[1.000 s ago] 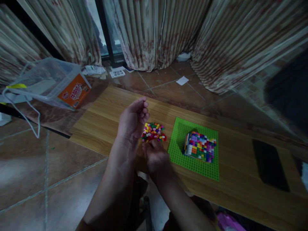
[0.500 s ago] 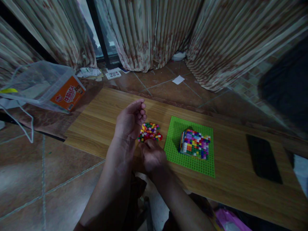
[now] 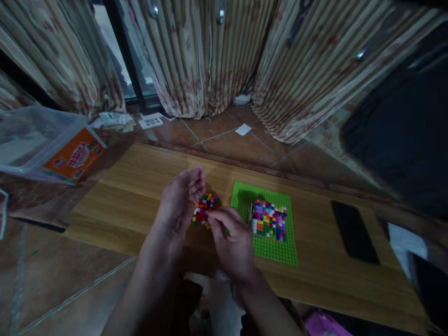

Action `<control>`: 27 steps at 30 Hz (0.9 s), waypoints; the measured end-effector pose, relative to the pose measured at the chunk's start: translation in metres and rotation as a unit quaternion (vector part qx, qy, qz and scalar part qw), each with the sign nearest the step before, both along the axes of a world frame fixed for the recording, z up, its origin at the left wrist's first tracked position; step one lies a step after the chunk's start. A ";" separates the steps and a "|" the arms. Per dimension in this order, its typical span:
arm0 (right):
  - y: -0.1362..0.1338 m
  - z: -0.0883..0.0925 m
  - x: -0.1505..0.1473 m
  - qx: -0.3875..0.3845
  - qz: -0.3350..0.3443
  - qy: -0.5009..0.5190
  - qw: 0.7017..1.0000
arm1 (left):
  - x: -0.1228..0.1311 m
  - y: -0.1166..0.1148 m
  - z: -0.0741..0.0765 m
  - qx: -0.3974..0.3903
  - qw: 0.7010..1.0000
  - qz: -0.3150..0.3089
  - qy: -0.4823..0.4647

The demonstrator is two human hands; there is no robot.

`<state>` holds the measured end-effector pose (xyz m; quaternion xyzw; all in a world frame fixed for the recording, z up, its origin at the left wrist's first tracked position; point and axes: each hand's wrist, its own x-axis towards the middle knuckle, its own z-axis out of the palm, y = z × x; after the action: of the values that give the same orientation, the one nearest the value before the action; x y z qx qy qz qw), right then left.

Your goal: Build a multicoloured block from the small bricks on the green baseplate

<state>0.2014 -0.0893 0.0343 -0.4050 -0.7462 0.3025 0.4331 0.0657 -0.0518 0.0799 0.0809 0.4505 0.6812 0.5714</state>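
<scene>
A loose pile of small coloured toy bricks (image 3: 206,203) lies on the wooden table between my hands. My left hand (image 3: 182,191) is cupped along the left side of the pile, palm turned toward it, with fingers loosely curled and no brick visible in them. Over the pile's near right edge is my right hand (image 3: 233,238), its thumb and fingertips pinched together; whatever is between them is too small to make out. To the right, a block built of many-coloured bricks (image 3: 269,220) stands on a green studded baseplate (image 3: 275,254).
A black phone-like slab (image 3: 355,231) lies on the right of the table (image 3: 129,186). Left of the table is a clear plastic bin (image 3: 35,163) with an orange label. Curtains (image 3: 196,60) hang behind, and a white paper (image 3: 243,129) lies on the floor.
The camera view has shifted, so the scene sits lower and further left. My right hand has risen from the pile's near edge and moved right, fingertips pinched. My left hand stays cupped beside the pile.
</scene>
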 end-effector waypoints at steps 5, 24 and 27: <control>0.019 0.013 0.033 0.024 -0.129 0.075 0.988 | 0.047 -0.005 0.002 -0.060 0.985 -0.142 -0.080; 0.027 0.007 0.052 0.018 -0.181 0.082 0.980 | 0.062 -0.010 -0.012 -0.024 0.962 -0.267 -0.051; 0.028 0.008 0.053 0.026 -0.179 0.058 0.982 | 0.062 -0.010 -0.012 -0.021 0.966 -0.256 -0.039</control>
<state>0.2543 -0.0612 0.0427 -0.5027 -0.6429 0.2236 0.5329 0.1273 -0.0621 0.0680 0.1546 0.4062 0.5053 0.7455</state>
